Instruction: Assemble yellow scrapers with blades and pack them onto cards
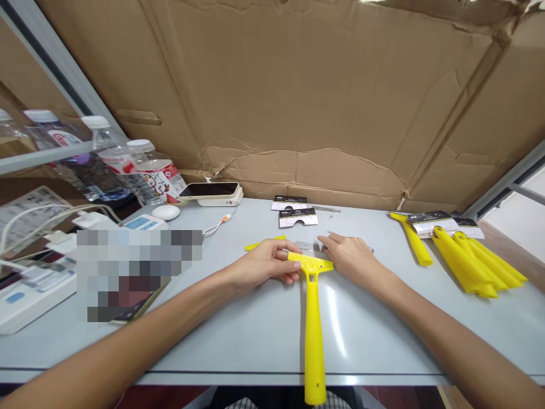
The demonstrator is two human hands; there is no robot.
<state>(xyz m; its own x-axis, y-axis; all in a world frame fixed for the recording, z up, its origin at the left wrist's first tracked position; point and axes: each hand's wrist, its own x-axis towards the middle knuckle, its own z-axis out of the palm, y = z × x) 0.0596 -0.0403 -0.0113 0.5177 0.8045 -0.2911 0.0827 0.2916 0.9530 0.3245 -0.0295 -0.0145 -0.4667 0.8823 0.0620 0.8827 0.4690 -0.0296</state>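
- Two hands on the item, both mine, both at the scraper head.
- My left hand [264, 264] is closed in a firm grasp on the left end of the head of a yellow plastic scraper [313, 335].
- My right hand [351, 255] is not grasping; it lies open and flat, fingers extended, with the fingertips [323, 241] at the right side of the metal blade [306, 247], apparently touching it.
- Scraper lies flat on the tabletop [255, 346], long axis running straight toward my body, blade end pointing away from me.
- Handle crosses the near edge of the tabletop and overhangs it.
- Two card inserts [297, 217] lie just beyond the blade.
- Well to the right of my right hand: a single yellow handle [412, 240] and a heap of yellow handles [470, 264], neither in contact with my hands.
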